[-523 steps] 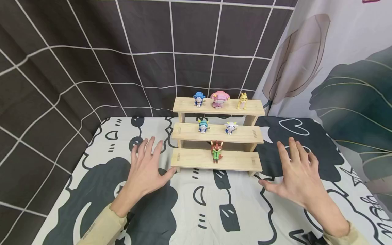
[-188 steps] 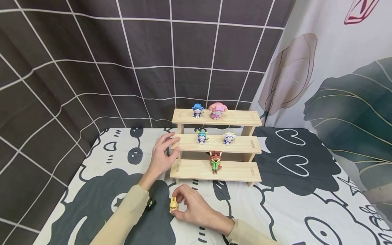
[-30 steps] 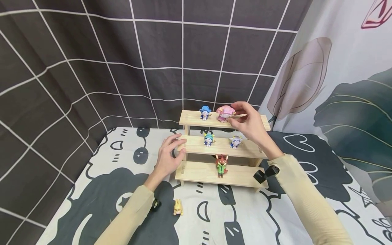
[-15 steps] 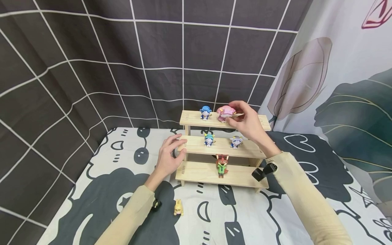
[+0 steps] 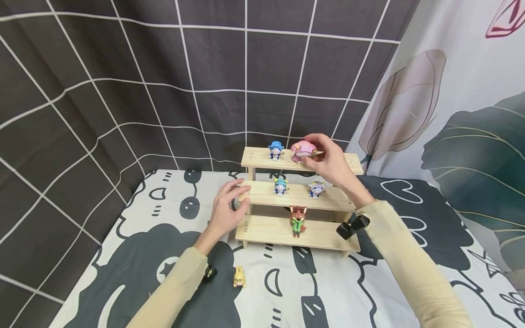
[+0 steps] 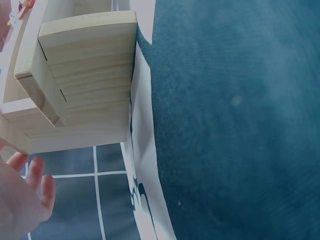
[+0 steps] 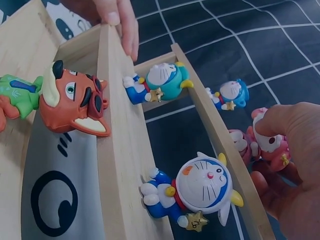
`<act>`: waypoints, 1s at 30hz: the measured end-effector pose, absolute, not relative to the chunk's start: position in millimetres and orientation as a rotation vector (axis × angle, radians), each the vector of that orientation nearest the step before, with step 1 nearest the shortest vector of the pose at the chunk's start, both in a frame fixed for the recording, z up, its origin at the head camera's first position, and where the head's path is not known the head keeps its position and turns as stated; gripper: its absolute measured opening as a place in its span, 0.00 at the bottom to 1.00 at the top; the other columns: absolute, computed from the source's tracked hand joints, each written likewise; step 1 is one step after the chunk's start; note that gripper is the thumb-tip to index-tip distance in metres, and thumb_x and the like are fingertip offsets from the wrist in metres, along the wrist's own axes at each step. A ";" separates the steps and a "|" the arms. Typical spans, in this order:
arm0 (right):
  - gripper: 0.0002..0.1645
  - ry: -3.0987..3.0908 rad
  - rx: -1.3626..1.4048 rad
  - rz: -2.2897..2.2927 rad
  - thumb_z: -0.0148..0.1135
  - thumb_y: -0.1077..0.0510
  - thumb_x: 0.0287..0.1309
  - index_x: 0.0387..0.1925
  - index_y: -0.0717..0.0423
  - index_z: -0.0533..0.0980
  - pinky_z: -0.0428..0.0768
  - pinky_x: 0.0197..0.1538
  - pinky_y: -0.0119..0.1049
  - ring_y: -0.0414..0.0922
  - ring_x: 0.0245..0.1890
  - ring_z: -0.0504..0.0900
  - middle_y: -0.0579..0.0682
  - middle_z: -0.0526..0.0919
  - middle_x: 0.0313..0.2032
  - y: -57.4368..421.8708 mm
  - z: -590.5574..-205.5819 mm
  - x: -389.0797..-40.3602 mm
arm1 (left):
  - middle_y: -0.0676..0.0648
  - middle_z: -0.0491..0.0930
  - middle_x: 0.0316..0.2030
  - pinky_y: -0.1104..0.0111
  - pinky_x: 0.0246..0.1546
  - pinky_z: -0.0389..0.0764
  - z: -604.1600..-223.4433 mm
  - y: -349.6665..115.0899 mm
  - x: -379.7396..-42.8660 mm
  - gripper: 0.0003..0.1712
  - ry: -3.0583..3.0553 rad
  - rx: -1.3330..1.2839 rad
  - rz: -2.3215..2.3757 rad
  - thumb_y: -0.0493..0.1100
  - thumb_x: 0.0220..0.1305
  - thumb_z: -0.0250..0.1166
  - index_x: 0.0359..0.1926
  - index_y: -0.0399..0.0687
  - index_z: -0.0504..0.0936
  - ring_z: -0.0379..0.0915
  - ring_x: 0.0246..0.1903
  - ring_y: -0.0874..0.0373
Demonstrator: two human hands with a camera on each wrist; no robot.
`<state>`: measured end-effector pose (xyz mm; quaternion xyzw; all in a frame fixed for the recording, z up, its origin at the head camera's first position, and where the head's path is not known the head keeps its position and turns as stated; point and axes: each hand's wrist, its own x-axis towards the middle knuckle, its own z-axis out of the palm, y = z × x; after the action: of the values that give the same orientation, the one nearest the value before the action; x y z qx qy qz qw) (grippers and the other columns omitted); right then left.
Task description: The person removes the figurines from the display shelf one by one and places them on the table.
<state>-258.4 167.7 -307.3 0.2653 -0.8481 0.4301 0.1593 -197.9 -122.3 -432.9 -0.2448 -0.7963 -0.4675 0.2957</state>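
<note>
Right grip (image 5: 333, 165) pinches the pink figurine (image 5: 301, 149) between thumb (image 5: 313, 165) and fingers (image 5: 319, 138).

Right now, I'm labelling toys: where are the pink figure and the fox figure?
Pink figure (image 5: 301, 148): head view, on its head.
Fox figure (image 7: 65, 109): right wrist view, on its head.
</note>
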 end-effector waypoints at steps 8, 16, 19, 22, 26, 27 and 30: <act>0.28 -2.424 0.765 1.249 0.68 0.71 0.54 0.58 0.66 0.72 0.76 0.41 0.26 0.52 0.44 0.77 0.61 0.78 0.49 167.3 -306.7 -260.5 | 0.38 0.76 0.60 0.50 0.51 0.77 -430.3 -121.7 -198.1 0.17 -2.128 -0.645 -1.253 0.36 0.58 0.66 0.50 0.38 0.86 0.72 0.55 0.42; 0.28 -2.421 0.773 1.263 0.68 0.71 0.54 0.58 0.66 0.72 0.76 0.39 0.24 0.51 0.43 0.77 0.61 0.78 0.49 167.3 -307.8 -261.9 | 0.37 0.76 0.59 0.50 0.52 0.76 -431.8 -122.0 -198.3 0.17 -2.124 -0.649 -1.253 0.36 0.58 0.65 0.50 0.37 0.86 0.72 0.55 0.43; 0.28 -2.419 0.774 1.251 0.68 0.71 0.54 0.57 0.67 0.72 0.76 0.39 0.26 0.51 0.43 0.77 0.61 0.78 0.49 167.4 -308.2 -261.6 | 0.38 0.76 0.59 0.51 0.52 0.76 -432.3 -122.2 -198.6 0.17 -2.130 -0.645 -1.250 0.37 0.58 0.65 0.49 0.37 0.86 0.72 0.54 0.43; 0.27 -2.411 0.781 1.241 0.68 0.71 0.54 0.56 0.67 0.72 0.76 0.40 0.28 0.51 0.43 0.77 0.61 0.77 0.49 167.6 -308.4 -260.9 | 0.38 0.76 0.58 0.52 0.52 0.76 -431.6 -122.2 -198.5 0.17 -2.132 -0.644 -1.251 0.37 0.59 0.65 0.49 0.37 0.86 0.72 0.54 0.43; 0.27 -2.409 0.793 1.225 0.69 0.71 0.53 0.56 0.67 0.72 0.76 0.39 0.28 0.50 0.42 0.77 0.61 0.77 0.48 167.2 -307.9 -259.7 | 0.37 0.76 0.58 0.51 0.52 0.76 -431.0 -122.0 -198.2 0.17 -2.123 -0.649 -1.251 0.37 0.58 0.65 0.49 0.37 0.86 0.73 0.54 0.43; 0.27 -2.413 0.793 1.217 0.69 0.71 0.53 0.56 0.67 0.72 0.76 0.38 0.28 0.50 0.42 0.77 0.61 0.77 0.48 167.1 -307.8 -259.3 | 0.37 0.76 0.58 0.51 0.52 0.77 -431.4 -122.1 -198.3 0.17 -2.121 -0.648 -1.249 0.37 0.58 0.65 0.49 0.37 0.86 0.73 0.54 0.43; 0.28 -2.424 0.789 1.199 0.71 0.70 0.53 0.56 0.66 0.72 0.75 0.38 0.26 0.49 0.42 0.77 0.59 0.78 0.48 166.4 -307.5 -257.4 | 0.37 0.76 0.58 0.51 0.51 0.77 -432.0 -122.3 -198.4 0.17 -2.121 -0.648 -1.247 0.36 0.58 0.65 0.49 0.37 0.86 0.72 0.54 0.42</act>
<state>-257.4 166.4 -307.5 0.2763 -0.8493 0.4199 0.1615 -198.4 -122.3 -432.0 -0.2434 -0.7968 -0.4684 0.2941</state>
